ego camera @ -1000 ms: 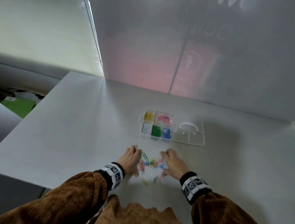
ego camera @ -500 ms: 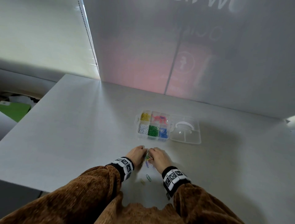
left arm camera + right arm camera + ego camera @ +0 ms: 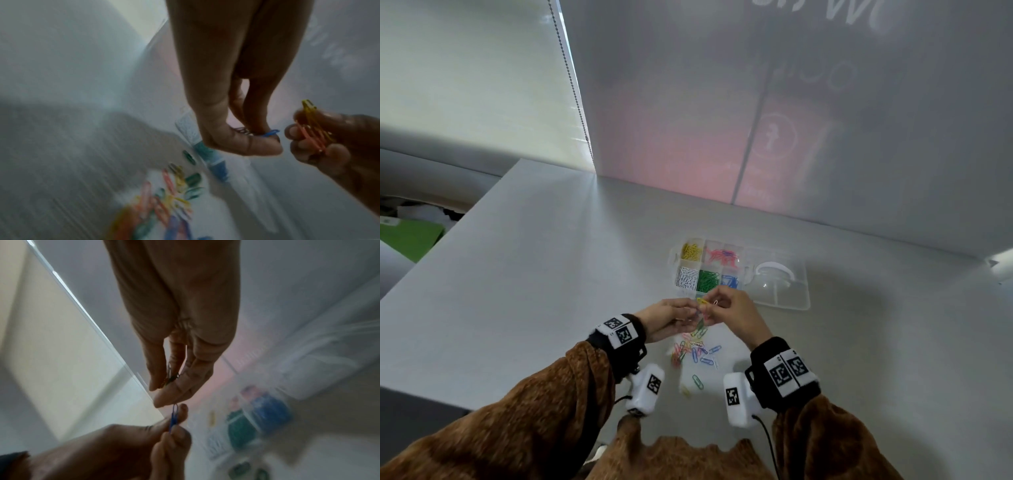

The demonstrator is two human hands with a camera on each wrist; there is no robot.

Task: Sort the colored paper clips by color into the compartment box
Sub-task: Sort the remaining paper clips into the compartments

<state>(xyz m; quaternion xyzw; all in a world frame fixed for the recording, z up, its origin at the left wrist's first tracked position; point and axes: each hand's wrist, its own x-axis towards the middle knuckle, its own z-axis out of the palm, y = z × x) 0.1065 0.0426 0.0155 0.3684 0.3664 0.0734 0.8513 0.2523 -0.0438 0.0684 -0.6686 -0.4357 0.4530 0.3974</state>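
— Grey counter (image 3: 524,274) ran under everything; what lay nearest the person?

— Loose paper clips (image 3: 697,353) in mixed colours were scattered on it, between the two wrists.

— And the hands?

— Raised just above that pile, almost touching. The left hand (image 3: 671,318) had thumb and fingers pinched on a blue paper clip (image 3: 269,133). The right hand (image 3: 736,315) had its fingers curled round a small bunch of yellow and orange clips (image 3: 312,128).

— Beyond them?

— The clear compartment box (image 3: 675,260) sat open, holding yellow, pink, white, green and blue clips in separate cells, its lid (image 3: 780,284) lying flat to the right.
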